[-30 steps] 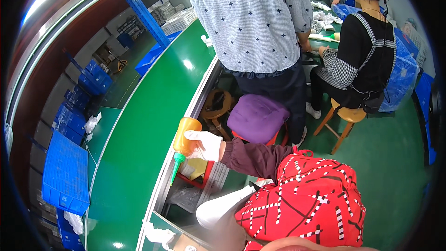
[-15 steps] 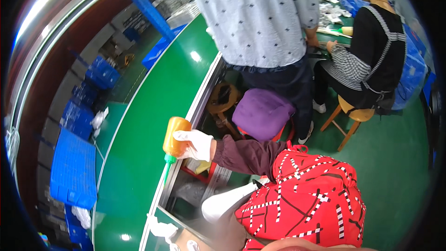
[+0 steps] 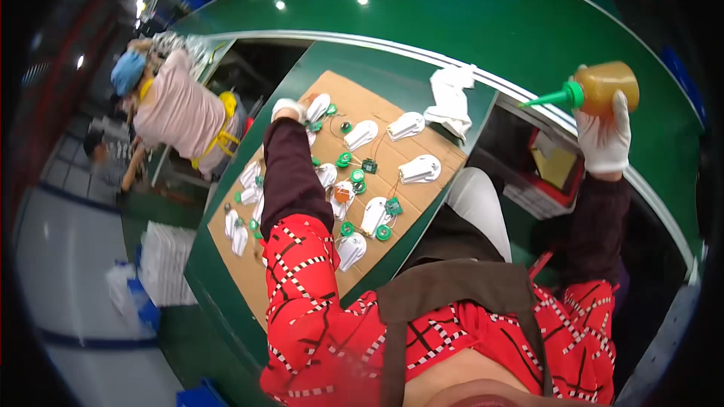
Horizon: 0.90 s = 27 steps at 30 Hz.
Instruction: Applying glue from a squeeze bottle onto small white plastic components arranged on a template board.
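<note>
White plastic shells (image 3: 420,169), green discs (image 3: 383,233) and thin wires crowd the cardboard sheet (image 3: 422,139); a crumpled white cloth (image 3: 451,96) lies at its far corner. Beyond that sheet's far edge the green belt (image 3: 452,15) lies bare. The gloved left hand (image 3: 288,108) rests at the sheet's far-left edge, its fingers hidden, grip uncertain. The gloved right hand (image 3: 605,138), right of the sheet, is wrapped around an amber squeeze bottle (image 3: 599,88).
</note>
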Each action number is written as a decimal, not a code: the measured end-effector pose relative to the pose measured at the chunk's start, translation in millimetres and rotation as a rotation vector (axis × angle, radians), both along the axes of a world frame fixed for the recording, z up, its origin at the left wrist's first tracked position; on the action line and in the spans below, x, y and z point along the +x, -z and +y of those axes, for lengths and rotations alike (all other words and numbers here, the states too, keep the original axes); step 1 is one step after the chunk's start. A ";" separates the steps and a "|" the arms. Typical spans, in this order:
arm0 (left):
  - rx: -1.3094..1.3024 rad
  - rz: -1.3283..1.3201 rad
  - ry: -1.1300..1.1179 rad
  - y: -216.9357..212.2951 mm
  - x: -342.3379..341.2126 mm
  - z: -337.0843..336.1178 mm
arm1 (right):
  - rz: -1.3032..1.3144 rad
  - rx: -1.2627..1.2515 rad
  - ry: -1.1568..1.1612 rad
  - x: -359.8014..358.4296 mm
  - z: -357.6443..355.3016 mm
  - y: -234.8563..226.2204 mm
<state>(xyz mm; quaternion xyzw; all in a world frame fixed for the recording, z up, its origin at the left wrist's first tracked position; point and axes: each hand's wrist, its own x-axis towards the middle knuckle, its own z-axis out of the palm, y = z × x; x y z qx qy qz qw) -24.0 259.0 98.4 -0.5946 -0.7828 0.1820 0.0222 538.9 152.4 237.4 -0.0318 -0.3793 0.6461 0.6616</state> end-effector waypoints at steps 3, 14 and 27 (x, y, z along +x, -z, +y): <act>-0.232 0.102 0.011 -13.4 -145.1 -28.3 | -0.017 -0.059 -0.185 -161.7 72.5 19.8; -0.325 -0.010 -0.589 -14.8 -428.8 -227.5 | -0.386 0.092 -0.889 -751.0 106.4 75.5; 0.363 -0.296 -0.573 47.3 -458.6 -271.9 | -0.527 0.271 -0.982 -898.8 41.0 120.8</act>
